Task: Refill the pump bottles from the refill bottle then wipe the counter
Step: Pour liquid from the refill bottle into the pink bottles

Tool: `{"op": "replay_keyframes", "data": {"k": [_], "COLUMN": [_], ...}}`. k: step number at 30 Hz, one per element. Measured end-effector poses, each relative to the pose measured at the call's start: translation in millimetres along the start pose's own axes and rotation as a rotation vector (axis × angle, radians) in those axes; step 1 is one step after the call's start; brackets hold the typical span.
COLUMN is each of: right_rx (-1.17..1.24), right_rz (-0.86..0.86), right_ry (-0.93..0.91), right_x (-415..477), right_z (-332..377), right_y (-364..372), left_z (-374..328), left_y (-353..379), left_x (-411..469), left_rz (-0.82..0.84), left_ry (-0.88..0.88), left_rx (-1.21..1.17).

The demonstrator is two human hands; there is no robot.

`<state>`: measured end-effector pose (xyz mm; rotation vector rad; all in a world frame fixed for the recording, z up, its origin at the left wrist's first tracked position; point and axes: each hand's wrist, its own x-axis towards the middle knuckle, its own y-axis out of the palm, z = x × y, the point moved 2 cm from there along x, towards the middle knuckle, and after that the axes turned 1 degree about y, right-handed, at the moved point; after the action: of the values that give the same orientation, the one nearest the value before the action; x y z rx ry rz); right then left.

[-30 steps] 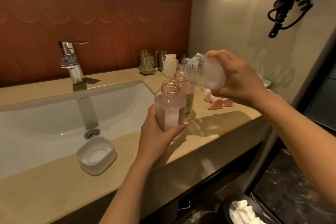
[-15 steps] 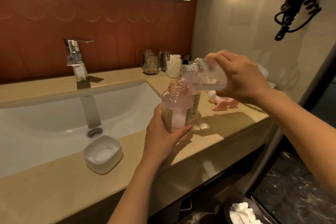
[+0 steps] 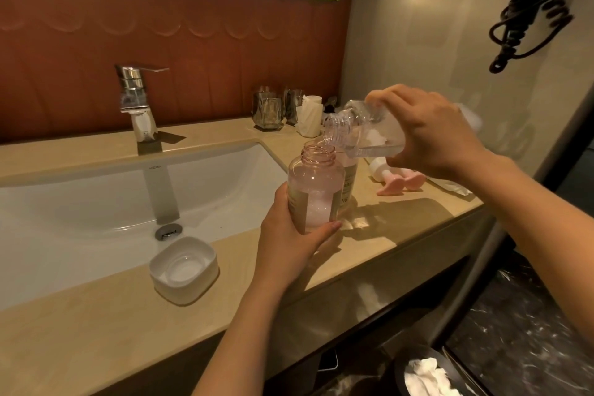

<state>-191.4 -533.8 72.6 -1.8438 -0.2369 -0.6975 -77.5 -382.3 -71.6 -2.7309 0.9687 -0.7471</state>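
Since the earlier frames the refill bottle (image 3: pixel 369 135) is tipped lower, its open mouth brought just over the neck of the pink pump bottle (image 3: pixel 316 190), which is held upright beside the sink (image 3: pixel 96 202) at the front of the counter (image 3: pixel 96 325). Both are judged light, stiff, slippery plastic, best gripped round the body: the left hand (image 3: pixel 289 244) is wrapped round the pink bottle's lower half, and the right hand (image 3: pixel 430 135) is curled over the refill bottle's base. Little liquid is seen in either.

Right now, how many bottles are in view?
3. A pink pump bottle held by the left hand; a second bottle standing on the counter right behind it; the clear refill bottle tilted in the right hand. Others may be hidden.
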Motion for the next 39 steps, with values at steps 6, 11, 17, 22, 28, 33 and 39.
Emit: {"op": "replay_keyframes", "data": {"k": [6, 11, 17, 22, 28, 33, 39], "right_rx": [-0.015, -0.033, -0.040, -0.032, -0.040, -0.043, -0.041], "right_rz": [0.000, 0.003, 0.001, -0.001, 0.014, 0.014, 0.015], "right_ry": [0.005, -0.004, -0.014, -0.005, 0.005, -0.002, -0.005], "right_x": [0.1, 1.2, 1.2, 1.0, 1.0, 1.2, 1.5], "right_z": [2.5, 2.2, 1.8, 2.2, 2.6, 3.1, 3.0], "right_y": [-3.5, -4.1, -2.9, -2.4, -1.8, -3.9, -4.1], "left_z": [0.3, -1.1, 0.2, -1.0, 0.4, 0.2, -0.4], "left_y": [0.1, -0.6, 0.0, -0.6, 0.0, 0.0, 0.0], "left_x": [-0.1, -0.8, -0.3, -0.6, -0.4, -0.6, -0.6], "left_rz": [0.002, 0.005, 0.001, 0.000, 0.006, 0.001, 0.005], "left_ry": [0.000, 0.004, 0.005, 0.008, 0.001, 0.005, 0.002], "left_rx": [0.006, -0.008, -0.005, -0.009, -0.017, -0.023, -0.017]}}
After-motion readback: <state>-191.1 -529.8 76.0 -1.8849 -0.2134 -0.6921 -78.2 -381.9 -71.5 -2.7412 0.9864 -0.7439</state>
